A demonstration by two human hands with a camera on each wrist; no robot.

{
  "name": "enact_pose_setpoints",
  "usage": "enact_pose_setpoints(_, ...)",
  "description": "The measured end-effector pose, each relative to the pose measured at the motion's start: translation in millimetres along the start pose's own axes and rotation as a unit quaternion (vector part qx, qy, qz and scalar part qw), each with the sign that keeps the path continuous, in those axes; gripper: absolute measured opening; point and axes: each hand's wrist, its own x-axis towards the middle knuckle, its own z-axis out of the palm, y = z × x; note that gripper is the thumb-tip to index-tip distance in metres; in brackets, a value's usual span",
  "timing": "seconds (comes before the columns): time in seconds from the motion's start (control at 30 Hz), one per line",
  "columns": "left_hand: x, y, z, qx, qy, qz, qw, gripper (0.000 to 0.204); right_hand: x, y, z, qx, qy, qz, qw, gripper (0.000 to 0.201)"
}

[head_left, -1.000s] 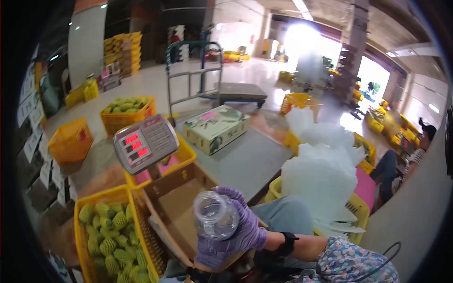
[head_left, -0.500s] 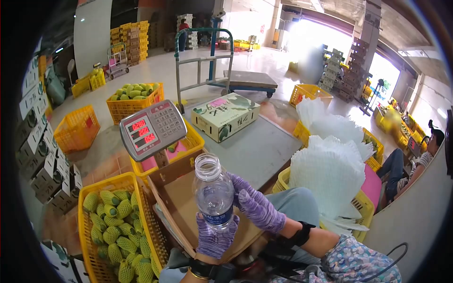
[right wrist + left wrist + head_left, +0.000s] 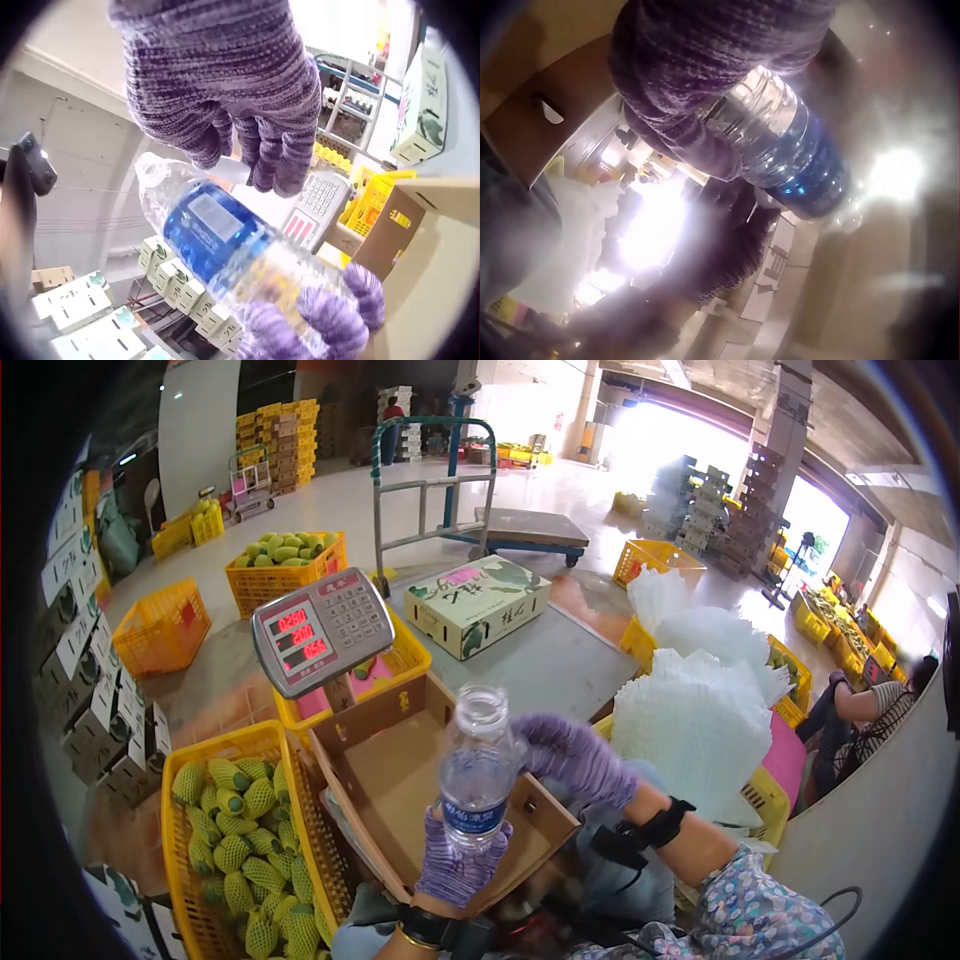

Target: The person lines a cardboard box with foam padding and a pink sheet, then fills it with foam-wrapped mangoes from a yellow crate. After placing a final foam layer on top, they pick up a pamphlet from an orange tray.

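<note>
A clear plastic bottle (image 3: 480, 760) with a blue label (image 3: 475, 817) stands nearly upright above an open cardboard box (image 3: 395, 775), its uncapped mouth facing up. My left hand (image 3: 462, 860), in a purple knitted glove, grips it around the lower part; the fingers wrap its side in the right wrist view. Beside the bottle's shoulder is my gloved right hand (image 3: 580, 758), fingers bent. In the right wrist view, that hand pinches a small white piece (image 3: 229, 171), largely covered by the fingers, close to the bottle.
A scale display (image 3: 320, 630) rises behind the box. Left of it stands a yellow crate (image 3: 275, 735) of net-sleeved green fruit. White foam sheets (image 3: 690, 710) pile up at right, near a seated person (image 3: 870, 710). A printed carton (image 3: 478, 600) lies on the grey surface ahead.
The bottle, tilted toward the head camera at first, came upright and then shifted right. My right hand left the bottle's side, moving up and right, and its fingers bent more.
</note>
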Motion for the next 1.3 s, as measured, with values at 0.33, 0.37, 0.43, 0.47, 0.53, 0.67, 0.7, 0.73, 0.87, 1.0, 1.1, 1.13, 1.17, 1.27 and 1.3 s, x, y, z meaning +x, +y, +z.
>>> enact_pose_setpoints(0.33, 8.7, -0.2, 3.7, 0.067, 0.002, 0.06, 0.996, 0.062, 17.2, -116.9, -32.6, -0.365, -0.082, -0.159, 0.914, 0.033)
enact_pose_setpoints(0.37, 8.5, -0.4, 4.6, 0.066, 0.0, 0.062, 0.996, 0.062, 19.6, -120.9, -30.5, -0.366, -0.083, -0.161, 0.913, 0.033)
enact_pose_setpoints(0.43, 7.2, -1.0, 5.7, 0.118, 0.005, 0.082, 0.99, 0.063, 23.9, -125.7, -25.9, -0.436, -0.127, -0.205, 0.867, 0.032)
enact_pose_setpoints(0.47, 8.3, -0.2, 3.8, 0.118, 0.004, 0.083, 0.99, 0.063, 27.9, -124.6, -25.0, -0.458, -0.138, -0.243, 0.844, 0.031)
enact_pose_setpoints(0.53, 10.8, 2.4, -2.4, 0.11, -0.008, 0.065, 0.992, 0.064, 30.0, -129.6, -19.4, -0.456, -0.154, -0.23, 0.846, 0.031)
enact_pose_setpoints(0.67, 10.8, 2.9, -3.3, 0.116, -0.003, 0.078, 0.99, 0.064, 36.0, -129.7, -17.8, -0.466, -0.195, -0.241, 0.828, 0.029)
enact_pose_setpoints(0.7, 11.5, 4.2, -4.7, 0.112, 0.0, 0.078, 0.991, 0.063, 36.5, -129.7, -17.0, -0.474, -0.206, -0.24, 0.822, 0.029)
enact_pose_setpoints(0.73, 11.7, 5.1, -5.6, 0.109, 0.002, 0.078, 0.991, 0.063, 36.7, -129.5, -16.3, -0.475, -0.207, -0.24, 0.821, 0.029)
enact_pose_setpoints(0.87, 8.4, 4.2, 0.1, 0.101, 0.012, 0.087, 0.991, 0.061, 33.3, -132.7, -9.0, -0.544, -0.18, -0.172, 0.802, 0.026)
enact_pose_setpoints(1.0, 11.2, 6.2, -8.2, 0.11, 0.006, 0.107, 0.988, 0.06, 33.7, -136.1, 6.5, -0.617, -0.126, -0.002, 0.777, 0.031)
enact_pose_setpoints(1.1, 14.0, 12.1, -10.8, 0.099, 0.012, 0.103, 0.99, 0.061, 36.7, -126.5, -7.3, -0.507, -0.175, -0.057, 0.842, 0.035)
enact_pose_setpoints(1.13, 13.0, 13.5, -11.2, 0.099, 0.015, 0.098, 0.99, 0.061, 37.3, -121.3, -13.6, -0.492, -0.189, -0.073, 0.847, 0.036)
enact_pose_setpoints(1.17, 12.3, 14.8, -10.9, 0.096, 0.016, 0.102, 0.99, 0.061, 38.1, -117.0, -16.6, -0.491, -0.193, -0.073, 0.846, 0.036)
enact_pose_setpoints(1.27, 13.4, 15.9, -9.5, 0.158, -0.003, 0.143, 0.977, 0.059, 39.8, -109.8, -22.0, -0.472, -0.216, -0.12, 0.846, 0.036)
enact_pose_setpoints(1.3, 12.1, 15.1, -6.9, 0.157, -0.003, 0.145, 0.977, 0.059, 38.4, -109.8, -22.0, -0.473, -0.218, -0.121, 0.845, 0.036)
